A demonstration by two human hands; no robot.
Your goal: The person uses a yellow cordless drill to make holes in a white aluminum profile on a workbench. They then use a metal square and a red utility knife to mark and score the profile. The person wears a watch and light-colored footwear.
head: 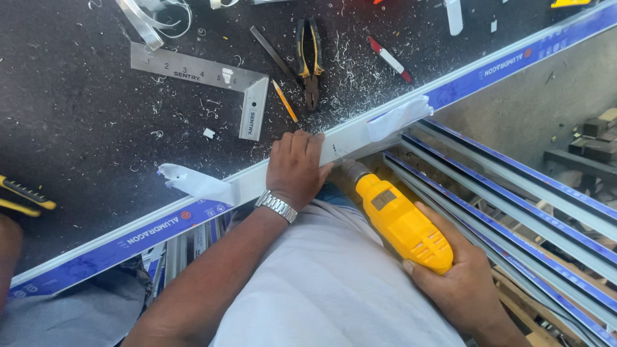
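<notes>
We have the left hand [295,168] flat, palm down, pinning the aluminium profile [347,136] at the bench edge. Right hand [461,281] is wrapped around the yellow power drill [402,222], chuck touching the profile's near face just right of the left hand. Profile runs diagonally, lower-left to upper-right; drill axis roughly square to it.

Bare forearms, no sleeves reaching the wrists. Silver metal link wristwatch [277,206] strapped around the wrist just behind the left hand [295,168]. Nothing worn on the right hand [457,281]: no ring, no glove, no band. Light grey shirt [328,283] over the belly, plain cloth, softly creased, without print or buttons in view.
</notes>
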